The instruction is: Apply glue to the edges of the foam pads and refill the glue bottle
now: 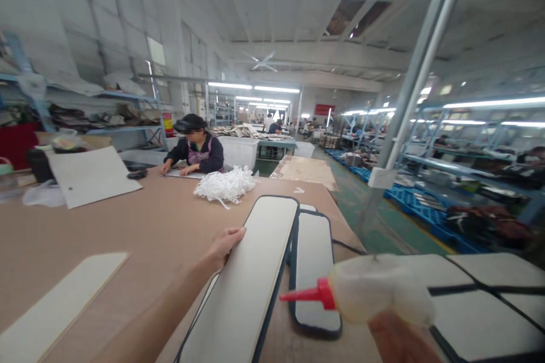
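Note:
My left hand (pixel 226 245) grips the left edge of a long white panel (pixel 259 261) with rounded corners and dark edging, thumb on its face. The panel is tilted up above the brown table. A translucent squeeze bottle (pixel 377 289) with a red pointed nozzle is in my right hand (pixel 400 337), whose fingers are mostly hidden beneath it. The nozzle points left, towards the panel's right edge, with a gap between them. Behind the nozzle lies a shorter white panel (pixel 314 261) with dark edging, over another one that is largely covered.
More dark-edged white panels (pixel 481 312) lie at the right. A bare cream strip (pixel 63 300) rests on the brown table (pixel 162 227) at left. Beyond are a heap of white ribbon (pixel 225 184), a white sheet (pixel 91 176) and a seated co-worker (pixel 198 150). A metal post (pixel 409 96) stands right.

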The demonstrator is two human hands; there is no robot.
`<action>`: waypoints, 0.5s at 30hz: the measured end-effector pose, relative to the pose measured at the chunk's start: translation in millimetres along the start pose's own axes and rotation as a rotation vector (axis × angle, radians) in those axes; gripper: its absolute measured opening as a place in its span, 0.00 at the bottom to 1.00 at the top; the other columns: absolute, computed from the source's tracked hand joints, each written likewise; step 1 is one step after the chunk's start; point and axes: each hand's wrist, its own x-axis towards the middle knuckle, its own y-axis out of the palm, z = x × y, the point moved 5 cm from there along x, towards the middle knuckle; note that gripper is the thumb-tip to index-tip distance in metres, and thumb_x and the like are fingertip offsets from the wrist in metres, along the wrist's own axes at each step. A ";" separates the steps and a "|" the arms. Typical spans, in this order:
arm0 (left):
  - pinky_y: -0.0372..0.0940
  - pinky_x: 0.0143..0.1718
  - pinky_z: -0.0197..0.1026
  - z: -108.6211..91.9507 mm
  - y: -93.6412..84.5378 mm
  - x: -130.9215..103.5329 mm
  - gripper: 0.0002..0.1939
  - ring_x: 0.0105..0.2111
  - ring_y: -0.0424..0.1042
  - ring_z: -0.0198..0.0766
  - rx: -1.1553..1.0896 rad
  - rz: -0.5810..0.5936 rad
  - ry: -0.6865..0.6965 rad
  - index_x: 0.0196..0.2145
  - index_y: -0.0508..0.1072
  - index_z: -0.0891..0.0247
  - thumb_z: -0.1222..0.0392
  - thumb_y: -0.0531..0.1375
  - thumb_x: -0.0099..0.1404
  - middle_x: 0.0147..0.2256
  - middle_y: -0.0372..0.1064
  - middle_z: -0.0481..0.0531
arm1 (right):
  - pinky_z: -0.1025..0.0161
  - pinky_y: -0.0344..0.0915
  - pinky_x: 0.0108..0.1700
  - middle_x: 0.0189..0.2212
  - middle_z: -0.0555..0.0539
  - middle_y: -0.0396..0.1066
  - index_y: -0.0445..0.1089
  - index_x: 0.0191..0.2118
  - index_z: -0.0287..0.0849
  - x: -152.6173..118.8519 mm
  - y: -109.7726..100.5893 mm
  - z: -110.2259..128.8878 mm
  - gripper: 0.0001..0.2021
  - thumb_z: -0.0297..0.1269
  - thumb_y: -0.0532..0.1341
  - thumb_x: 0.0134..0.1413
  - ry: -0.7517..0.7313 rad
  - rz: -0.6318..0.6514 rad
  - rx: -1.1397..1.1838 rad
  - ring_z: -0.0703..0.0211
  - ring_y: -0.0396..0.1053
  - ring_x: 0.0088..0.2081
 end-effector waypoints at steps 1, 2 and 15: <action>0.54 0.21 0.33 -0.9 1.4 -6.3 0.22 0.20 0.63 0.31 0.000 0.019 0.019 0.24 0.73 0.65 0.42 0.68 0.42 0.18 0.68 0.44 | 0.63 0.74 0.36 0.38 0.45 0.78 0.73 0.46 0.50 9.2 3.5 14.1 0.25 0.36 0.72 0.36 -0.058 -0.016 0.024 0.50 0.76 0.37; 0.55 0.22 0.33 -1.4 2.8 -12.6 0.24 0.20 0.64 0.32 0.002 0.041 0.034 0.24 0.73 0.65 0.40 0.68 0.40 0.18 0.69 0.45 | 0.65 0.74 0.37 0.40 0.46 0.77 0.71 0.49 0.51 17.8 6.3 28.7 0.29 0.35 0.72 0.35 -0.125 -0.035 0.045 0.52 0.76 0.37; 0.64 0.31 0.34 1.7 -1.6 -46.6 0.22 0.32 0.72 0.40 0.064 0.295 0.068 0.40 0.76 0.59 0.41 0.62 0.54 0.31 0.77 0.48 | 0.68 0.72 0.36 0.36 0.49 0.77 0.70 0.49 0.49 59.4 -13.0 85.3 0.32 0.31 0.73 0.30 -0.350 -0.024 -0.051 0.59 0.73 0.32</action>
